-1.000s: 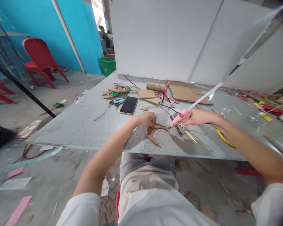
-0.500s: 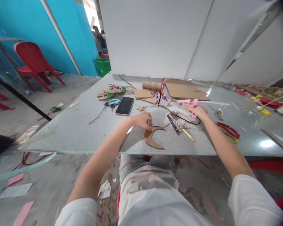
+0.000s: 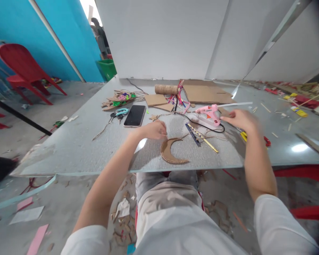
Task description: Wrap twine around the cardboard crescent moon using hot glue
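A brown cardboard crescent (image 3: 170, 151) lies flat near the front edge of the grey table (image 3: 77, 141). My left hand (image 3: 153, 130) rests just above the crescent's upper tip with its fingers curled; what they pinch is hidden. My right hand (image 3: 241, 119) hovers to the right of the pink glue gun (image 3: 210, 112), which now stands on the table by itself. The right hand is smeared by motion and nothing shows in it.
A black phone (image 3: 134, 115), keys, a twine spool (image 3: 166, 89), ribbons, cardboard sheets (image 3: 206, 94), rulers (image 3: 202, 136) and yellow and red scissors (image 3: 255, 138) lie on the table. A red chair (image 3: 21, 69) and a green bin (image 3: 106, 68) stand at left. White panels wall the back.
My right hand carried the pink glue gun away from the crescent, set it down further back on the table and let go. My left hand stayed by the crescent.
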`<action>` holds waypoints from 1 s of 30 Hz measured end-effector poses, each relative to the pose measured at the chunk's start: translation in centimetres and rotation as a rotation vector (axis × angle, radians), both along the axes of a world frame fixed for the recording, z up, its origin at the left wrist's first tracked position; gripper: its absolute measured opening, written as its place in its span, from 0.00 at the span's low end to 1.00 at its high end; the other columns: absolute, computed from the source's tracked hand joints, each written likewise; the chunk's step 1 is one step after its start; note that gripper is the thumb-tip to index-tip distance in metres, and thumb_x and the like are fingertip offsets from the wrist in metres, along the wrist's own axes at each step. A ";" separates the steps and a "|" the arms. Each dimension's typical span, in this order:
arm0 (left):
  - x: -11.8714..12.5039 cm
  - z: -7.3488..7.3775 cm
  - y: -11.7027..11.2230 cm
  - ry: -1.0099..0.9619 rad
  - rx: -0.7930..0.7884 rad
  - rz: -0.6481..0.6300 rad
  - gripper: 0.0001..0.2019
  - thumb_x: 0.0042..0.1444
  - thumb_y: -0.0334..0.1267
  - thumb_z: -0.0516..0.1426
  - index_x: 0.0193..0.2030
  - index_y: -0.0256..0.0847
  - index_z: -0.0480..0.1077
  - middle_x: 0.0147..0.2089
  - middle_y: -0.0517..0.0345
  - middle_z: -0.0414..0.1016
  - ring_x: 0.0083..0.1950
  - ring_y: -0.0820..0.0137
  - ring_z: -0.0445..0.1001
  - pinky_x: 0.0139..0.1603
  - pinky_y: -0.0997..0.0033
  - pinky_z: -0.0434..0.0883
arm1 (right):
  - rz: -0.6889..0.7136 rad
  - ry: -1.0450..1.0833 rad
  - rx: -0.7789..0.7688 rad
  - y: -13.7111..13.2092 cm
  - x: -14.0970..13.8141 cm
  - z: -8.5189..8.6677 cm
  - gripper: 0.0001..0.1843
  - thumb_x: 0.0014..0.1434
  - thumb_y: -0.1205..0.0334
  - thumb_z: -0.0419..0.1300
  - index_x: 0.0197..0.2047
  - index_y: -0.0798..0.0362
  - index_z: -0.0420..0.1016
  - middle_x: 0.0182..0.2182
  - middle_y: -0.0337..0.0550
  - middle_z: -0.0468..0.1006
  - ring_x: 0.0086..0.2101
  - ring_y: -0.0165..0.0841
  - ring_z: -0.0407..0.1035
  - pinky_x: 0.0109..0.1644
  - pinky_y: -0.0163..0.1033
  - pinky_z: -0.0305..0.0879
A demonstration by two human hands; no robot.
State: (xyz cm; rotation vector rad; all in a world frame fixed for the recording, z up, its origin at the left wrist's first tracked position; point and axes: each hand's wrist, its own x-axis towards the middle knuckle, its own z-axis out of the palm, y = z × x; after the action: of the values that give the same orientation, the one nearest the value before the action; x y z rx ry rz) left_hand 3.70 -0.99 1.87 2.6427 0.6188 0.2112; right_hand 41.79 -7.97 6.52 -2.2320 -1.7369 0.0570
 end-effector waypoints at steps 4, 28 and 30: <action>0.2 0.2 0.0 -0.011 -0.001 -0.020 0.07 0.55 0.35 0.56 0.32 0.38 0.75 0.39 0.53 0.75 0.44 0.69 0.72 0.51 0.70 0.66 | 0.314 0.191 0.063 -2.0 -5.4 0.8 0.15 0.55 0.48 0.58 0.37 0.50 0.74 0.37 0.46 0.79 0.37 0.38 0.73 0.40 0.42 0.65; 0.8 0.1 -0.7 -0.004 -0.031 -0.005 0.05 0.51 0.34 0.57 0.30 0.37 0.74 0.37 0.55 0.73 0.40 0.70 0.71 0.47 0.71 0.67 | 1.033 0.127 0.071 -0.6 -13.6 -5.3 0.15 0.61 0.68 0.50 0.47 0.55 0.74 0.41 0.49 0.76 0.38 0.34 0.70 0.45 0.39 0.62; 0.9 0.1 -0.7 0.008 -0.034 -0.005 0.05 0.51 0.35 0.57 0.30 0.38 0.74 0.36 0.55 0.73 0.40 0.70 0.71 0.47 0.71 0.67 | 1.045 0.125 0.081 -0.8 -13.7 -5.3 0.15 0.61 0.68 0.50 0.46 0.54 0.75 0.42 0.49 0.75 0.39 0.33 0.69 0.46 0.39 0.63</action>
State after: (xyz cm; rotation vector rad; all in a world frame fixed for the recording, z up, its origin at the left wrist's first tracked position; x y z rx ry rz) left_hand 4.56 -1.68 1.97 2.6133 0.6125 0.1873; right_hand 28.11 -8.79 1.17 -1.0215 -2.5397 0.3318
